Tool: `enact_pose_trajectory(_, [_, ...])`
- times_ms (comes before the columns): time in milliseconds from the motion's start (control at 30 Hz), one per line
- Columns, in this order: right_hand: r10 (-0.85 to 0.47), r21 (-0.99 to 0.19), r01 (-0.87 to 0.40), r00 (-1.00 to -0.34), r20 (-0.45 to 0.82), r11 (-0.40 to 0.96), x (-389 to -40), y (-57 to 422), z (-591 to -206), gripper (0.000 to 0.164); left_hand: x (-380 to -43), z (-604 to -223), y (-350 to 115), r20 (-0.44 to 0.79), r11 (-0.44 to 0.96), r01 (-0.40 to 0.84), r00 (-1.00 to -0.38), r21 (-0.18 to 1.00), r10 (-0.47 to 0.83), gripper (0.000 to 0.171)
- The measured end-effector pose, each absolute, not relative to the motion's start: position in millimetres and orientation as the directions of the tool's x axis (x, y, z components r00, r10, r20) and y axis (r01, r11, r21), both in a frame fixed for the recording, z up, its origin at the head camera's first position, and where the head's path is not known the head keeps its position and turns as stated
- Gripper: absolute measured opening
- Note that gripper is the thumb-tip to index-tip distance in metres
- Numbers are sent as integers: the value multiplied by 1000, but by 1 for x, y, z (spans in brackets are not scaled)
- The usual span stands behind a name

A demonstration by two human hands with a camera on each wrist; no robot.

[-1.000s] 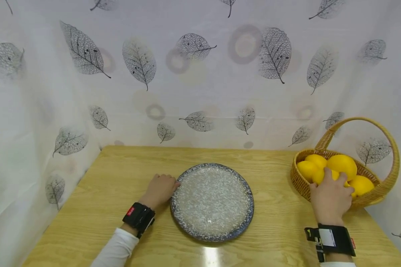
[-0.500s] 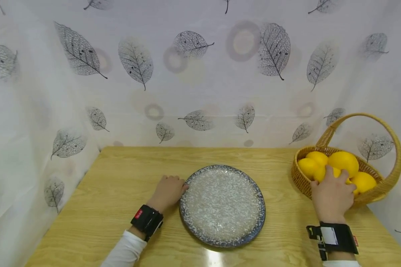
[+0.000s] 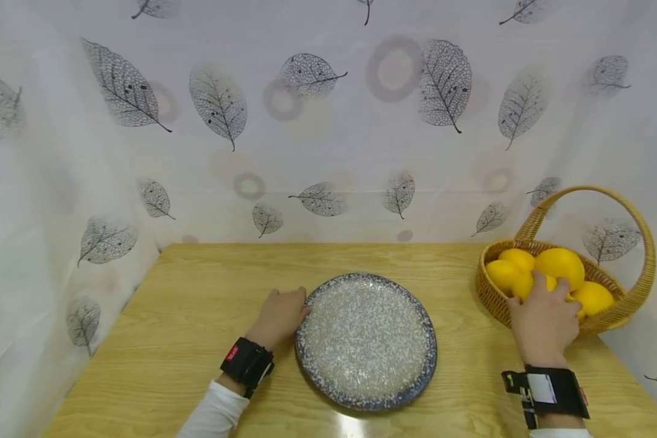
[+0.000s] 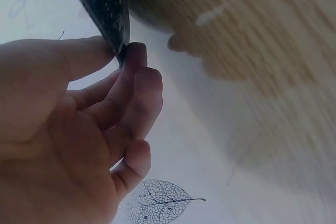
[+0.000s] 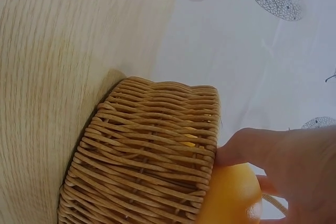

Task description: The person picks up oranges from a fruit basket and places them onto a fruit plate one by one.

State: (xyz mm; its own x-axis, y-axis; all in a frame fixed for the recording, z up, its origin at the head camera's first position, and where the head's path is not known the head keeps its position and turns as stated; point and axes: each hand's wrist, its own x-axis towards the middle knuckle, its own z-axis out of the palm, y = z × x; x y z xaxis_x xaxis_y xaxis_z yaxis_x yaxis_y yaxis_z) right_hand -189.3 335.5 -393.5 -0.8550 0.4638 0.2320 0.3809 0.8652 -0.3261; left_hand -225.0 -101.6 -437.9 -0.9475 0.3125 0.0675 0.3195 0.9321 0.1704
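A round plate (image 3: 368, 340) with a speckled grey-white face and dark blue rim lies on the wooden table. My left hand (image 3: 278, 316) pinches its left rim. In the left wrist view, thumb and fingertips meet on the plate's dark edge (image 4: 102, 9), the other fingers loosely bent below. At the right, a wicker basket (image 3: 493, 299) with a tall arched handle holds several yellow lemons (image 3: 559, 267). My right hand (image 3: 544, 322) reaches over the basket's near rim and grips one lemon (image 5: 231, 195), its fingers curled over it. That lemon is partly hidden by the hand and the basket wall.
A wooden table (image 3: 213, 267) carries the plate and basket. Behind and beside it hangs a white curtain (image 3: 317, 146) printed with dark leaves. The basket's handle (image 3: 597, 190) arches up behind the right hand.
The plate has slid a little to the right with my left hand on its rim, mostly in the first half second. My right hand keeps its place over the basket.
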Motion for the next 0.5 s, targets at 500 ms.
enact_pose_trajectory(500, [464, -360, 376, -863, 200, 854, -185, 339, -383, 69, -229, -436, -99, -5, 925, 292, -953, 245, 303, 38])
